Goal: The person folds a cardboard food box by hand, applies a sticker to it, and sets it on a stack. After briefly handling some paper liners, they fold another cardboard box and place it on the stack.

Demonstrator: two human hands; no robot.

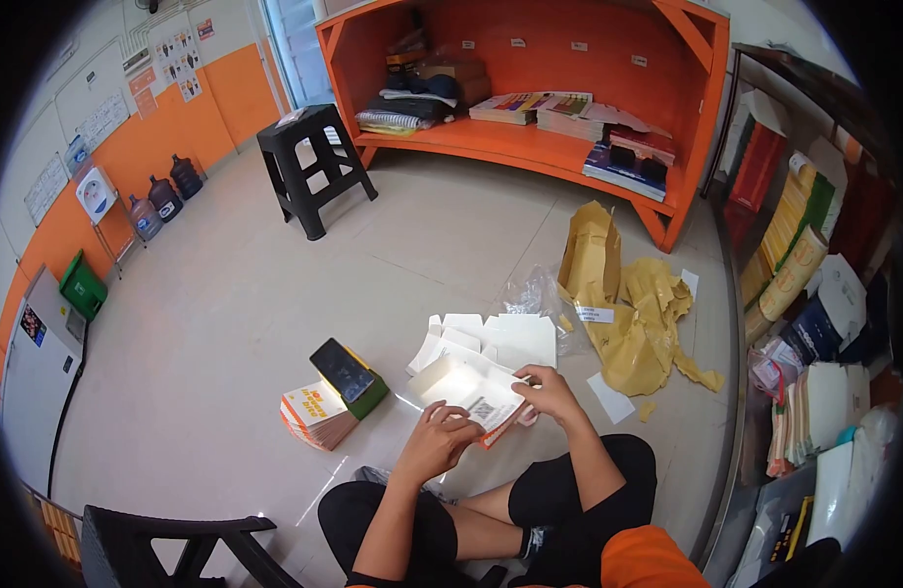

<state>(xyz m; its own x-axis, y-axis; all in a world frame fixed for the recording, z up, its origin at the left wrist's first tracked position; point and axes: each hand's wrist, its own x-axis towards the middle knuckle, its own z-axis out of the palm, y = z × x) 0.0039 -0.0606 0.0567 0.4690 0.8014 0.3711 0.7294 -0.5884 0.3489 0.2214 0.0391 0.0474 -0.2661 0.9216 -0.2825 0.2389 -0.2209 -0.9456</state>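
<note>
A small white cardboard box (468, 375), partly folded up, with a printed square code on one flap and orange on its outer side, is between my hands above my crossed legs. My right hand (551, 395) pinches its right corner. At the near left edge, the curled fingers of my left hand (438, 441) grip the box. Flat white cardboard pieces (520, 340) lie just beyond it on the floor. To the left, a stack of printed cards or small boxes (312, 414) sits beside a green-and-yellow box (371, 397) with a dark phone (343, 369) leaning on top.
Torn brown paper (643, 333) and clear plastic (535, 294) lie on the floor ahead to the right. A black stool (314, 167) stands near an orange shelf (530, 142) holding books. A crowded rack (755, 323) runs along my right; another black stool (167, 534) is at lower left.
</note>
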